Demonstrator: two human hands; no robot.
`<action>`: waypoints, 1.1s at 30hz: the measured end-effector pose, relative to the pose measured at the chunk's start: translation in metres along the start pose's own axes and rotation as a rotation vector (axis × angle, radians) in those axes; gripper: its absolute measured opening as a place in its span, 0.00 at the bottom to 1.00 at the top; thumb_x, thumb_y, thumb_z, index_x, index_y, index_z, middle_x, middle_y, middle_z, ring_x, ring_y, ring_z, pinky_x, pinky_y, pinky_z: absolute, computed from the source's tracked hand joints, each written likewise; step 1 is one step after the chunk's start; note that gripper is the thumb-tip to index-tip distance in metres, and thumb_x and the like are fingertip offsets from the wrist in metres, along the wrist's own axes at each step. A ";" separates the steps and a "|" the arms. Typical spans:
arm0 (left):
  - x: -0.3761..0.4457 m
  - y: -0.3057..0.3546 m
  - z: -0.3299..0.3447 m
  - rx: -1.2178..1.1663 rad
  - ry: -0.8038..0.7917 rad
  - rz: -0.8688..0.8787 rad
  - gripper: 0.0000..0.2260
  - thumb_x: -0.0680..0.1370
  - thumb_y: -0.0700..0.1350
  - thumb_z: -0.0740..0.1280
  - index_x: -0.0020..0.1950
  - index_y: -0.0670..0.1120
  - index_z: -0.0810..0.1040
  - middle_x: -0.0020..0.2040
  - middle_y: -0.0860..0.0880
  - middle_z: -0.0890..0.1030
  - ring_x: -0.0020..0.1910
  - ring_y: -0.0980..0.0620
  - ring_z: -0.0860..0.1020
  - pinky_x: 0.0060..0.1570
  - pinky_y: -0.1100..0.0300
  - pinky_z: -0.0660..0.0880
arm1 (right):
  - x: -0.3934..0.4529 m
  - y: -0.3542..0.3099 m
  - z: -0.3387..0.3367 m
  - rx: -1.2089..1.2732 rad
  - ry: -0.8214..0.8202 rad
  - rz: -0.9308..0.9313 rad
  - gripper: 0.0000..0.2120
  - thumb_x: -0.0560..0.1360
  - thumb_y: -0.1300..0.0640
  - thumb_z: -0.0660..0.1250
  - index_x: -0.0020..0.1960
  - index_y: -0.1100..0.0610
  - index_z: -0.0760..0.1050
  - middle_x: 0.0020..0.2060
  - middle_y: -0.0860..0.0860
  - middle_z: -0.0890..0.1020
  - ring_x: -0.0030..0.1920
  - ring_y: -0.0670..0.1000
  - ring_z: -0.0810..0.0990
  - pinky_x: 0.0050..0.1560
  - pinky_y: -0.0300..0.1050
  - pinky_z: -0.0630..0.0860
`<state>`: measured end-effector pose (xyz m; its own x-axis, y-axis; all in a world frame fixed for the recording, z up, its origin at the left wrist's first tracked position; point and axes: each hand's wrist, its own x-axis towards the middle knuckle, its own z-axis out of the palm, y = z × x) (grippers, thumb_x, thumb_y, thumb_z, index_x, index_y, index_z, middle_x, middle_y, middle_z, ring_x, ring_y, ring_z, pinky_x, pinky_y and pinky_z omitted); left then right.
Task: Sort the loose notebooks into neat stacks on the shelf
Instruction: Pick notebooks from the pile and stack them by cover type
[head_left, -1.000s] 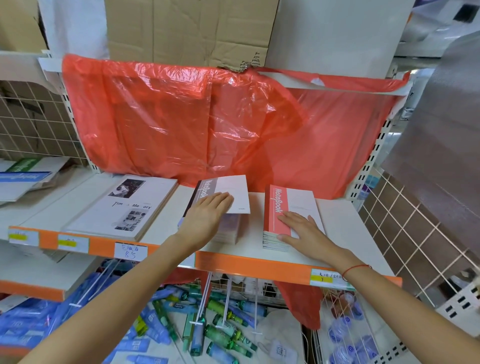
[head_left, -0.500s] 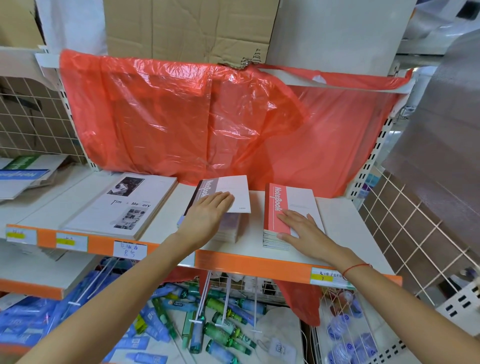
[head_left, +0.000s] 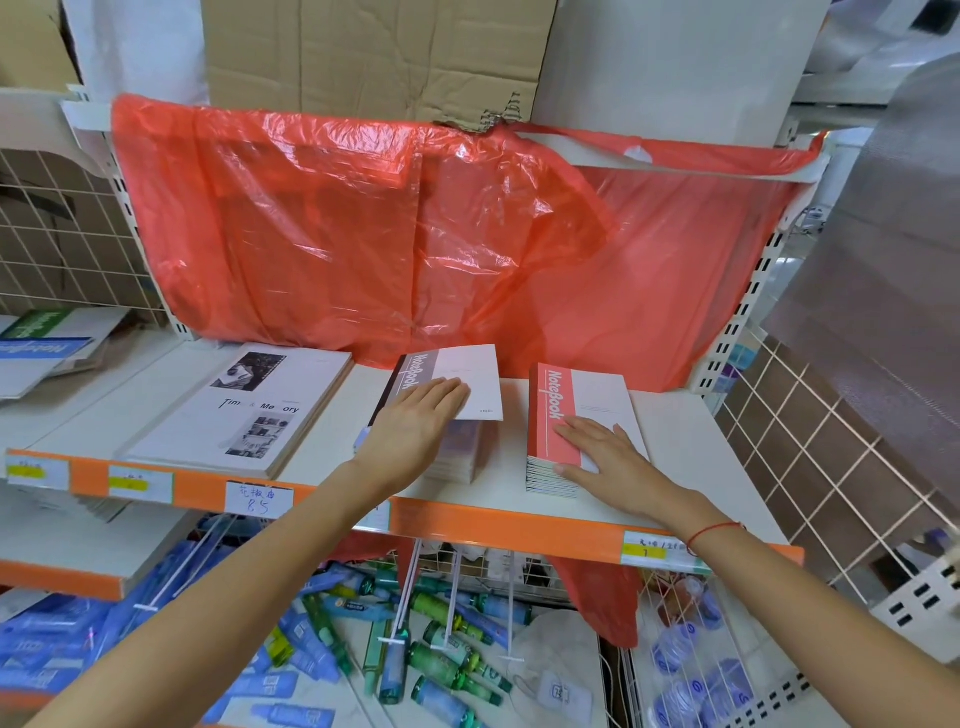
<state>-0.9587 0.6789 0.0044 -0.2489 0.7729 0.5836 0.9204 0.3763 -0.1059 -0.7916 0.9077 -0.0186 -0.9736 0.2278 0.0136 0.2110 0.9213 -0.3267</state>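
Observation:
Two piles of notebooks lie on the white shelf (head_left: 675, 431). A grey-spined notebook (head_left: 467, 376) tops the middle stack and sits skewed, sticking out past the books beneath. My left hand (head_left: 415, 421) rests flat on it with straight fingers. To the right is a stack topped by a red-spined notebook (head_left: 587, 395). My right hand (head_left: 605, 449) lies flat on its cover with fingers spread. A larger pile of white "Time & Memory" notebooks (head_left: 244, 410) lies at the left of the shelf.
A red plastic sheet (head_left: 415, 234) hangs behind the shelf. Green and blue notebooks (head_left: 47, 338) lie on the neighbouring shelf at far left. Below are bins of blue and green tubes (head_left: 322, 639) and a wire basket of bottles (head_left: 691, 654). A wire grid (head_left: 831, 441) stands at right.

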 end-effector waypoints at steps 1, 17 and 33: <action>0.001 0.000 0.000 -0.002 -0.006 0.007 0.29 0.57 0.25 0.75 0.57 0.36 0.79 0.55 0.39 0.81 0.51 0.40 0.82 0.47 0.48 0.79 | -0.001 0.000 -0.001 0.012 -0.002 0.003 0.30 0.79 0.41 0.57 0.77 0.48 0.53 0.77 0.47 0.53 0.76 0.44 0.47 0.75 0.53 0.40; 0.063 0.085 0.025 -0.022 -0.024 0.273 0.16 0.70 0.34 0.67 0.57 0.39 0.71 0.49 0.41 0.82 0.47 0.43 0.81 0.44 0.55 0.79 | -0.053 0.059 -0.042 0.000 0.191 0.319 0.20 0.80 0.64 0.56 0.72 0.63 0.64 0.72 0.58 0.66 0.72 0.54 0.64 0.71 0.39 0.53; 0.070 0.106 0.041 -0.188 -0.572 0.204 0.30 0.79 0.58 0.50 0.74 0.39 0.60 0.73 0.41 0.63 0.71 0.45 0.61 0.70 0.53 0.56 | -0.089 0.070 -0.001 -0.122 0.117 0.364 0.21 0.82 0.63 0.49 0.75 0.64 0.56 0.75 0.57 0.59 0.75 0.51 0.54 0.68 0.34 0.45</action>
<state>-0.8908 0.7937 0.0014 -0.1369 0.9898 0.0390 0.9906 0.1368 0.0038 -0.6900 0.9519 -0.0416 -0.8180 0.5745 0.0276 0.5564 0.8025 -0.2153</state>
